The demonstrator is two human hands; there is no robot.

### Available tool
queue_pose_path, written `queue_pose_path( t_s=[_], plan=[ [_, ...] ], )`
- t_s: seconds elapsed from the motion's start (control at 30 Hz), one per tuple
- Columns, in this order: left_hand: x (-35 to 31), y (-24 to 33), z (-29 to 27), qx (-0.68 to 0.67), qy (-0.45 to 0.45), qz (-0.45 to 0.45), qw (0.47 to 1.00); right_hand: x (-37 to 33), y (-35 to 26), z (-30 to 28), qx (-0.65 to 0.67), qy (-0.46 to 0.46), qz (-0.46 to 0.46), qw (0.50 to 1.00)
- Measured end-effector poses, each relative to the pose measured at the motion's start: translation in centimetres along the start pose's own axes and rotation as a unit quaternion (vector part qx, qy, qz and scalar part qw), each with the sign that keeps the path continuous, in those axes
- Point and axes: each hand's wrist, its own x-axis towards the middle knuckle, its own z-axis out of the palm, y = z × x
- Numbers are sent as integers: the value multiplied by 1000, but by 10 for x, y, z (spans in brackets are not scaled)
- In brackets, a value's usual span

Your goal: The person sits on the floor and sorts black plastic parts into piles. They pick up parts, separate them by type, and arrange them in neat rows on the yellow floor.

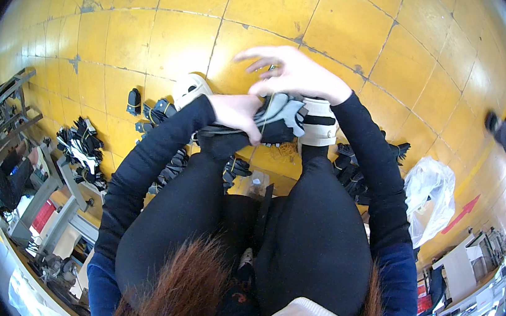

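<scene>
The one sign that can be made out is a red arrow [461, 214] on the yellow floor [271, 1]; it lies near the clear plastic bag [441, 179], its head toward the upper right of the view. No words or numbers can be read; a small reddish mark [240, 298] on the dark clothing is too small to make out, as is a round mark [331, 131] on the pale shoe [318, 108]; the grey and black bundle [280, 114] shows no legible lettering.
</scene>
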Motion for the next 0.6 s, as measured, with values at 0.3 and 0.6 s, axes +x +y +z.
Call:
queue_pose_path(
  t_s=[0.3, 0.6],
  plan=[
    [9, -88, -10, -706, 250, 221, 624, -50, -57, 2, 340, 56, -287, 894],
    [-14, -46, -4, -577, 339, 208, 714, -4, 23, 68, 446, 273, -98, 847]
  ],
)
